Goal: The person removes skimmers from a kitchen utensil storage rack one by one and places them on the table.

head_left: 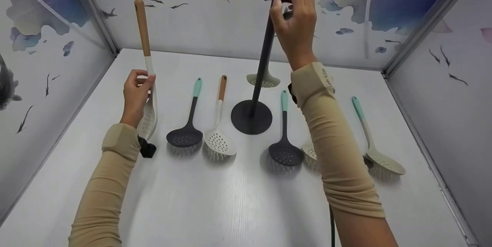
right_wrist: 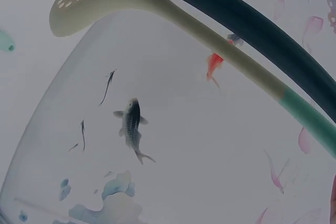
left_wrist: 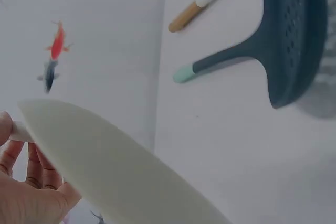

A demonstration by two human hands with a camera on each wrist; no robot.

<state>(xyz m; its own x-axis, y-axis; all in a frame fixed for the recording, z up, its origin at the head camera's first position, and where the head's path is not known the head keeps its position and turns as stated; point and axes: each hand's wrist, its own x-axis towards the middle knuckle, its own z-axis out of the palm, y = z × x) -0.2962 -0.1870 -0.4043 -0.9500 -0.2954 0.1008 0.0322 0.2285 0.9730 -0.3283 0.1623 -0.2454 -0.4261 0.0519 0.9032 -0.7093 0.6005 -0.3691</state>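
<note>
My left hand (head_left: 136,95) pinches the neck of a white slotted skimmer (head_left: 148,62) and holds it upright, its wooden handle up and perforated bowl down. In the left wrist view the smooth back of this skimmer (left_wrist: 110,163) fills the lower part. My right hand (head_left: 298,20) grips the hooked top of a black utensil stand (head_left: 263,54), thumb and fingers at the hooks. Behind the pole hangs a beige skimmer (head_left: 272,80) with a mint handle; the right wrist view shows that beige skimmer (right_wrist: 210,43) alongside the dark pole (right_wrist: 252,24).
Left of the stand's round base (head_left: 242,122) lie a black skimmer (head_left: 185,137) and a white skimmer (head_left: 220,141). To its right lie another black skimmer (head_left: 285,152), a pale one (head_left: 309,151) partly behind my right arm, and a beige one (head_left: 384,161). Printed panels wall the white table (head_left: 238,208).
</note>
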